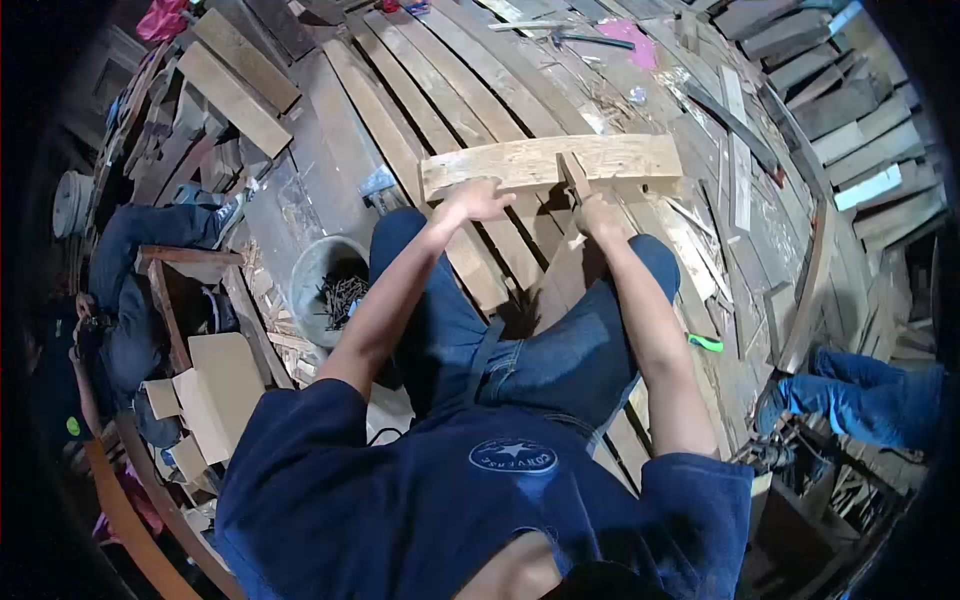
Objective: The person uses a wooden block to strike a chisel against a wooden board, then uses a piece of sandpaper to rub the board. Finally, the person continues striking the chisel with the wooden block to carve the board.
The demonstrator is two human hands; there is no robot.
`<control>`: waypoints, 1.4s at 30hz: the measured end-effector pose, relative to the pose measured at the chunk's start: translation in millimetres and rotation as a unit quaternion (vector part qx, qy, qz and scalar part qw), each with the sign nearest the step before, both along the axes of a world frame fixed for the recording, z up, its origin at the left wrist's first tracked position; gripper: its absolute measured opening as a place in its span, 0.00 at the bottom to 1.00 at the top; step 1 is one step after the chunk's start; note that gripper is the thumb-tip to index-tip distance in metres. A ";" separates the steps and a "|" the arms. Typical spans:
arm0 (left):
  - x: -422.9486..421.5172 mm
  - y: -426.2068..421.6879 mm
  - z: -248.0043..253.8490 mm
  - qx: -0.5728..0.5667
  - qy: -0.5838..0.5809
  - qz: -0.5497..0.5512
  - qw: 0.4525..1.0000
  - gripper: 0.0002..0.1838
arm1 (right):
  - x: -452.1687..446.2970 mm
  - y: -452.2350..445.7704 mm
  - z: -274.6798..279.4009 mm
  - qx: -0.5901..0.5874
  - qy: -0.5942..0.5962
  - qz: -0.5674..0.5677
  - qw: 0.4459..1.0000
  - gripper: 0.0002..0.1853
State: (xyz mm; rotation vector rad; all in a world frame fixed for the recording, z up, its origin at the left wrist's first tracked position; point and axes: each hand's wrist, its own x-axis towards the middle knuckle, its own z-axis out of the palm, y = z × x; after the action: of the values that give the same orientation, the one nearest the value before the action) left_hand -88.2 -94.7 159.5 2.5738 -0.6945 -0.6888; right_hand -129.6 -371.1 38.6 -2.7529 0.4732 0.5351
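A thick pale wooden plank lies crosswise in front of my knees, over a row of long boards. My left hand is at the plank's near edge, left of its middle, with its fingers stretched out and nothing in them. Closed around a short, narrow brown piece, my right hand is just below the plank's right half. The piece stands up against the plank's near side; its lower end is hidden in the hand, and I cannot tell whether it is wood or a tool.
Left of my leg stands a bucket with thin dark nail-like pieces. A hammer-like tool lies on pink material at the back. A green-handled tool is at right. Other people's legs show at both sides, among stacked timber.
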 end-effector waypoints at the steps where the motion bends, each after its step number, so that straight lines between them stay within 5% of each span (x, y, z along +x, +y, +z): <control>1: 18.4 9.5 -22.7 0.046 -0.008 0.032 0.998 0.36 | 8.8 9.0 -35.7 0.031 -0.014 -0.050 0.998 0.30; 2: 29.6 18.0 -35.2 0.091 -0.014 0.063 0.994 0.37 | 14.3 16.9 -55.5 0.061 -0.025 -0.100 0.993 0.33; 5: 34.3 35.8 -27.4 0.096 0.061 0.086 0.990 0.44 | 17.6 24.4 -74.9 0.030 -0.071 0.005 0.997 0.39; 8: 46.0 63.3 -70.6 0.111 0.066 0.137 0.982 0.44 | 9.1 36.9 -37.1 0.076 -0.093 -0.028 0.992 0.39; 12: 47.9 96.3 -87.0 -0.012 0.030 0.163 0.986 0.40 | 11.0 36.4 -30.1 -0.003 0.002 -0.007 1.000 0.38; 15: 31.8 97.7 -44.2 -0.212 0.262 0.338 0.878 0.39 | 17.3 29.4 -54.0 -0.020 -0.042 0.061 0.997 0.34; 18: 44.6 108.8 -86.1 -0.256 0.238 0.363 0.863 0.29 | 8.8 47.2 -24.5 -0.087 0.039 0.161 0.982 0.32; 21: 36.4 115.9 -85.0 -0.281 0.184 0.362 0.869 0.22 | 7.4 55.5 -7.2 -0.036 0.092 0.106 0.990 0.33; 23: 69.3 151.2 -180.1 -0.296 0.194 0.306 0.884 0.25 | 9.6 58.4 -19.1 0.017 0.062 0.053 0.997 0.35; 24: 45.3 137.8 -135.5 -0.250 0.172 0.368 0.879 0.26 | 7.1 56.9 -23.9 0.041 0.046 0.022 0.998 0.36; 26: 50.6 142.7 -153.2 -0.219 0.129 0.345 0.904 0.24 | -8.2 70.0 28.6 0.030 0.021 -0.014 0.999 0.37; 27: 38.8 127.7 -97.5 -0.142 0.145 0.331 0.921 0.24 | -5.6 72.9 27.0 0.018 0.039 -0.026 0.999 0.38; 31: 68.2 146.8 -177.0 -0.149 0.106 0.303 0.935 0.31 | -10.4 76.3 37.2 0.066 0.024 -0.115 0.991 0.39; 34: 53.4 132.7 -144.8 -0.080 0.027 0.277 0.957 0.31 | -5.2 66.7 -18.4 0.041 -0.007 -0.078 0.996 0.39; 37: 50.8 128.7 -149.8 -0.068 -0.047 0.298 0.951 0.29 | -13.3 82.0 27.2 0.067 -0.008 -0.177 0.982 0.43; 39: 52.5 128.6 -151.6 -0.081 -0.020 0.292 0.953 0.28 | -15.5 86.0 27.5 0.068 -0.025 -0.187 0.980 0.20; 42: 64.6 139.3 -194.6 -0.130 -0.035 0.293 0.947 0.25 | -24.4 98.1 22.5 0.168 -0.057 -0.247 0.953 0.18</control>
State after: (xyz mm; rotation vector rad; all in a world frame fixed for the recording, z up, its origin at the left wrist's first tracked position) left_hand -23.5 44.6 -35.1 2.3777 -0.0099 -0.2869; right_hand -154.0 -273.0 61.1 -2.2122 0.9113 0.2945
